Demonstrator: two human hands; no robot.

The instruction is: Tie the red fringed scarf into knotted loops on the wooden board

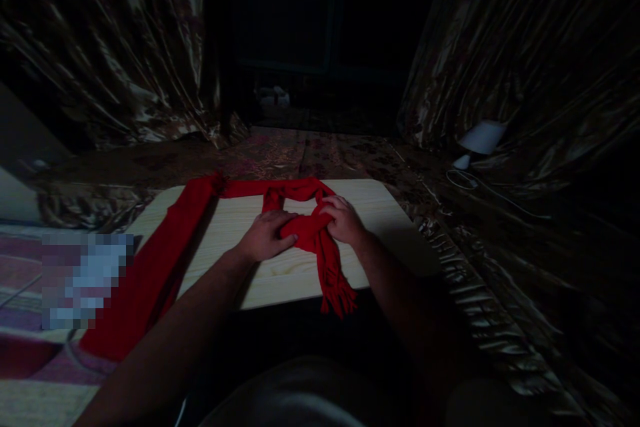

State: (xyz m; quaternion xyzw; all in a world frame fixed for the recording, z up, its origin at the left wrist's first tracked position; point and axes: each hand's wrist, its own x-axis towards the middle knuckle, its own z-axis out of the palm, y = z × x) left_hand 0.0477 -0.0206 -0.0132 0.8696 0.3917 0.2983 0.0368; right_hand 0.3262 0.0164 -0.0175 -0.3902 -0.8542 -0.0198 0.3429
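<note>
A long red scarf (303,230) lies looped and crossed over itself on a small pale wooden table (280,280). My left hand (267,233) grips the left side of the crossing, thumb on top and fingers curled round the cloth. On the right side of that crossing, my right hand (341,217) has its fingers closed over the fabric. One fringed end of the scarf hangs past the table's near edge, between my arms. The rest runs along the far edge, then down over the left side of the table.
A white lamp (483,139) with a cord stands on the right, on patterned fabric. Shiny curtains (150,47) hang at both sides. Striped cloth (25,267) lies at the left, beside a pixelated patch. The far background is very dark.
</note>
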